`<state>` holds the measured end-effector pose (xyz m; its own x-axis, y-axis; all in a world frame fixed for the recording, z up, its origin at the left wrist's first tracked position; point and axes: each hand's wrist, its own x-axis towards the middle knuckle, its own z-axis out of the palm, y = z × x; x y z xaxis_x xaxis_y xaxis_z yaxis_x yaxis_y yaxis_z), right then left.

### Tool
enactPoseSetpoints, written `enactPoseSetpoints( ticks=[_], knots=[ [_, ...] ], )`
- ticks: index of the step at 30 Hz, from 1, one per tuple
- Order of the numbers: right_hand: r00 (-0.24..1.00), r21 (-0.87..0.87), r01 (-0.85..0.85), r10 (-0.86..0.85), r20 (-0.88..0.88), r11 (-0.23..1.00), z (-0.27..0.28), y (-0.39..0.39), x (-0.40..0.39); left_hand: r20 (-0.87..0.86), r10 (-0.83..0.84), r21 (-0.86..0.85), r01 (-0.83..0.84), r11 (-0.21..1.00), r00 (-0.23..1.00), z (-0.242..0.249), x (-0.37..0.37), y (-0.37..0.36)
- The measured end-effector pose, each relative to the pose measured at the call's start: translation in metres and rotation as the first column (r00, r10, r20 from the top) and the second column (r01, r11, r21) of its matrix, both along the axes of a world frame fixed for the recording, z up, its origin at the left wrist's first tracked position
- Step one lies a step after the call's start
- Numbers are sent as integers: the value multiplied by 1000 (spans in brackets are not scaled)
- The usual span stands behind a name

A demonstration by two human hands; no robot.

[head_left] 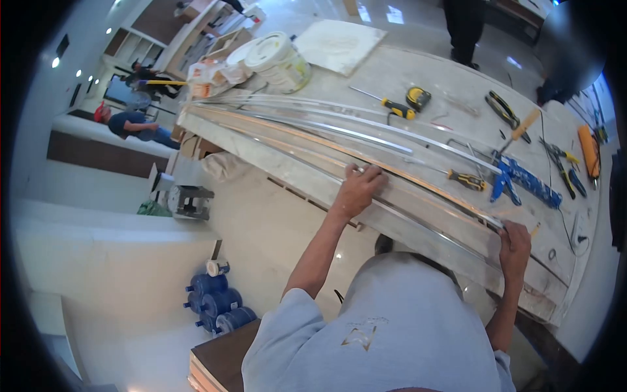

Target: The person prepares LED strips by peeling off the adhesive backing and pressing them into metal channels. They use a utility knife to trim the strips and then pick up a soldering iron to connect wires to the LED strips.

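Long thin metal strips, silver and copper-coloured, lie along the worktable (522, 85). My left hand (358, 192) rests at the near edge, fingers bent and closed around a metal strip (431, 234). Exactly which strip it grips is partly hidden by the fingers. At the right, my right hand (516, 247) pinches the end of a copper-coloured strip (424, 185). Just beyond the strips lie a yellow-and-black screwdriver (467, 179) and a blue caulking gun (529, 181).
Farther back are a tape measure (418, 98), pliers (501, 108), a white bucket (277, 62) and a pale board (339, 46). An orange-handled tool (588, 153) lies right. Blue water jugs (219, 304) stand on the floor. Other people stand beyond the table.
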<state>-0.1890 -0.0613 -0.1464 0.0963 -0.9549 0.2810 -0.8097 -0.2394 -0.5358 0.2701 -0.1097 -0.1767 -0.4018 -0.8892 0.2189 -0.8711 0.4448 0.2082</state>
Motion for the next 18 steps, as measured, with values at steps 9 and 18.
enactPoseSetpoints(
  ticks=[9,18],
  knots=[
    [993,-3,-40,40,-115,999,-27,18,0,77,-132,5,132,991,988,0,17,49],
    [994,-99,-18,7,-111,995,-32,26,12,42,-143,1,143,990,989,-38,4,72]
  ],
)
